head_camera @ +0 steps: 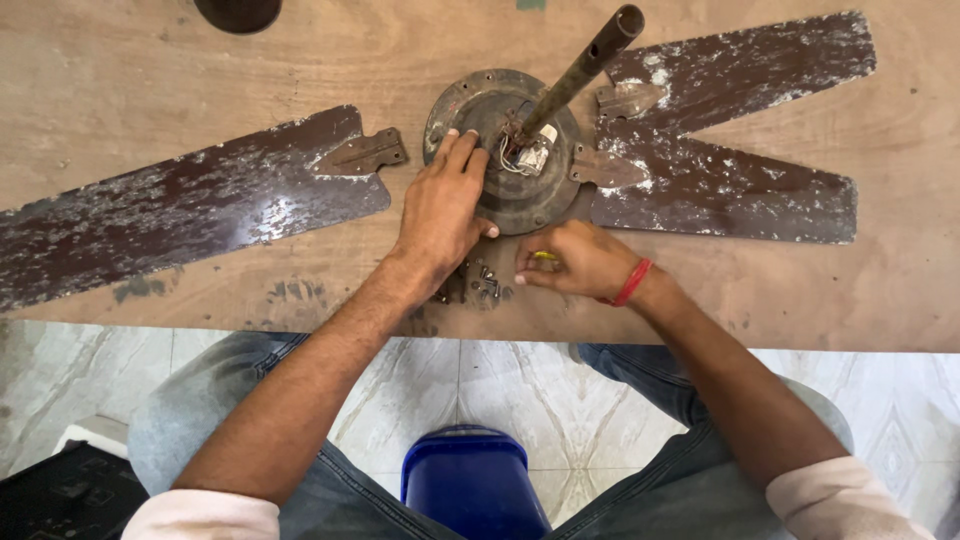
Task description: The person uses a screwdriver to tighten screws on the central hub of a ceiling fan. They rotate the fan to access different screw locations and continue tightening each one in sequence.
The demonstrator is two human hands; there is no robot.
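Observation:
A round, rusty ceiling fan motor point(545, 195) lies on a wooden table point(150, 60), with a dark rod point(585, 65) rising from its centre and white wires point(525, 158) beside the rod. My left hand point(440, 210) lies flat on the motor's left side, fingers spread over its rim. My right hand point(575, 260), with a red thread on the wrist, is closed on a small yellow-handled tool point(545, 256) at the motor's near edge. A small pile of screws point(480, 285) sits between my hands.
Three worn brown fan blades lie on the table: one point(200, 200) loose at the left, two point(740, 70) point(730, 195) at the motor's right side. A dark round object point(238, 12) sits at the far edge. A blue stool point(470, 485) stands between my knees on a marble floor.

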